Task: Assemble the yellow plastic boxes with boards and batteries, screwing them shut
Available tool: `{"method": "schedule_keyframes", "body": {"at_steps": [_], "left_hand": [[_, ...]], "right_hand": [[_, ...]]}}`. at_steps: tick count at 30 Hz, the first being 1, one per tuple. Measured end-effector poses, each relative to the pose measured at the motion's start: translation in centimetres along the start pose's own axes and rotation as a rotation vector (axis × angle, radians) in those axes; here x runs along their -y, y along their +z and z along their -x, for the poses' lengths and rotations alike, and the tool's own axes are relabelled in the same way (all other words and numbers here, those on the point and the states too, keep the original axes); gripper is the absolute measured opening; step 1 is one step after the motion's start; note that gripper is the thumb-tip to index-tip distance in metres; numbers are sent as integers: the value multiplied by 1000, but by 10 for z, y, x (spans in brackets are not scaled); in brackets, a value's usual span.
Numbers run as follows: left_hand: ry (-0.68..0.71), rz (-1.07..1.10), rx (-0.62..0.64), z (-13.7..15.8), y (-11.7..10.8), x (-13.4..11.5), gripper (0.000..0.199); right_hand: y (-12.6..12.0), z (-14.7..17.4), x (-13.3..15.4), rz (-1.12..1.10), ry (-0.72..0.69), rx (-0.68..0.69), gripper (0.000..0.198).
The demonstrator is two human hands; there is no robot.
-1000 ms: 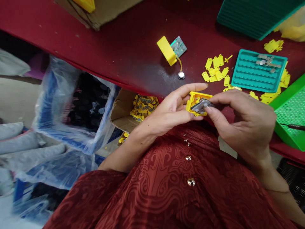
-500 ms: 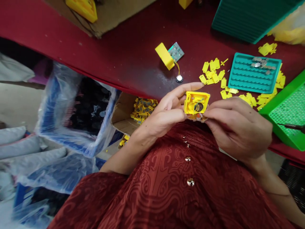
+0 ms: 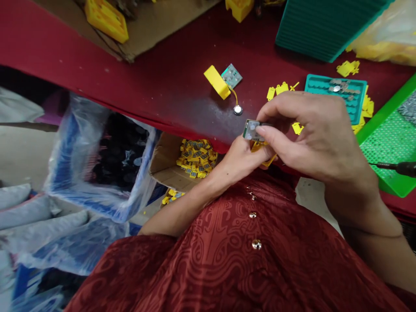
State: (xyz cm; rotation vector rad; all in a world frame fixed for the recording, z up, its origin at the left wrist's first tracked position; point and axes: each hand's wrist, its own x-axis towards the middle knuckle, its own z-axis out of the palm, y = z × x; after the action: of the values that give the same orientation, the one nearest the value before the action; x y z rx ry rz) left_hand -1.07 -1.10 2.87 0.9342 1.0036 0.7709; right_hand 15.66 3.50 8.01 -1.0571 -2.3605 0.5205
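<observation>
My left hand is closed around a small yellow plastic housing, mostly covered by my fingers. Just above it, my right hand pinches a small grey circuit board between thumb and fingers. The board lies tilted over the left fingers; whether it touches the housing I cannot tell. Farther up the table sits another yellow housing with a circuit board at its side and a round silver-and-black part on yellow wires.
Yellow flat pieces lie beside a teal tray holding coin-like discs. A green basket with a dark screwdriver-like tool stands at right. A carton of yellow parts and a plastic-lined blue crate are at left.
My right hand has moved up and over the left, now pinching the circuit board. The yellow housing has turned, and its open inside with wires is now out of sight. The view shifted slightly.
</observation>
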Motion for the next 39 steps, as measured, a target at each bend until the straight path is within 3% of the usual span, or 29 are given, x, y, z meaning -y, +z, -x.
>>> {"method": "schedule_keyframes", "body": {"at_steps": [5,9,12,17,27,39], "left_hand": [[90,7,-3,1,-5,3,37],[147,143,-63,5,-7,7,32],[119,284,-78,8,-6,7,31],[78,409,-138,10,-5,4,40],[35,518,44,17,-19,-8,58],[-8,401,-8,18,-11,-12,37]], "right_hand": [[0,4,11,93,-51,-120,13],[10,15,25,49,-1,-240,12],[21,25,28,26,-41,-313,15],[30,42,23,98,-138,-324,20],[18,46,23,88,-204,-245,22],[5,47,23,148,-201,-194,18]]}}
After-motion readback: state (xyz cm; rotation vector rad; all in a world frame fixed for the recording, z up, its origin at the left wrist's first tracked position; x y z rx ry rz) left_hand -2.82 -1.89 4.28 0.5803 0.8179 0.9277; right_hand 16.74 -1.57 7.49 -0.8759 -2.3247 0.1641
